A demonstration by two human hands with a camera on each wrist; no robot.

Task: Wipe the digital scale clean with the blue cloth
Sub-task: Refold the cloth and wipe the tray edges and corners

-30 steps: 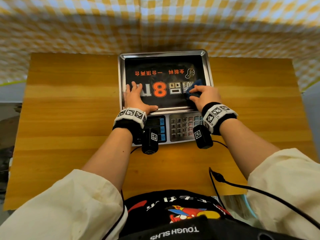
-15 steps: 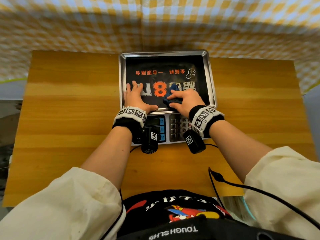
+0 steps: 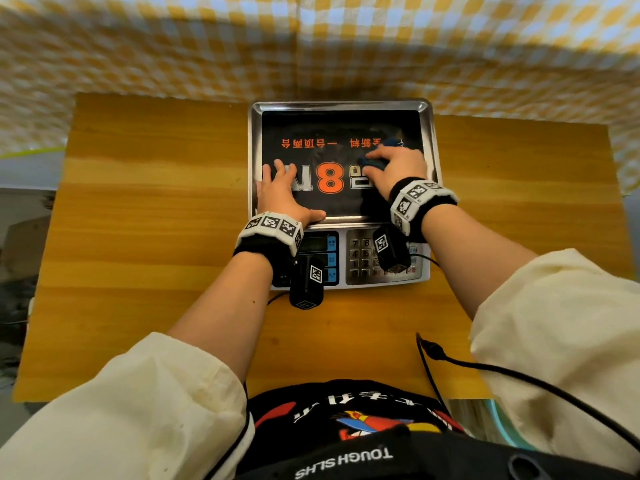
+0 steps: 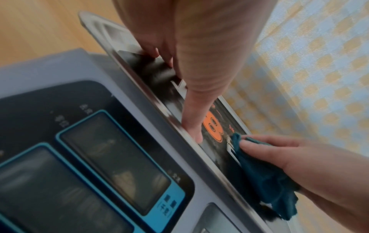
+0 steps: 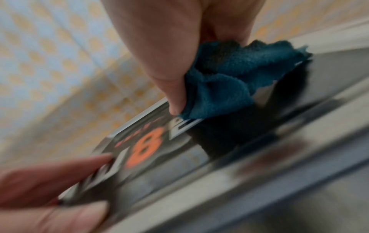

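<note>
Scale (image 3: pixel 341 109) on table (image 3: pixel 138 209); cloth (image 3: pixel 375 162) on its right half

One digital scale (image 3: pixel 341 188), carrying one steel weighing pan (image 3: pixel 428 133), one keypad (image 3: pixel 362 259) and three blue-framed display windows (image 3: pixel 320 259); one blue cloth (image 3: pixel 375 161); two hands, left hand (image 3: pixel 282 197) and right hand (image 3: pixel 398 168); two marker-covered wristbands (image 3: pixel 272 228); two black wrist cameras (image 3: pixel 306 282); one wooden table (image 3: pixel 145 209); one black cable (image 3: pixel 485 370); one checked yellow-and-white backdrop (image 3: pixel 173 46)
</note>
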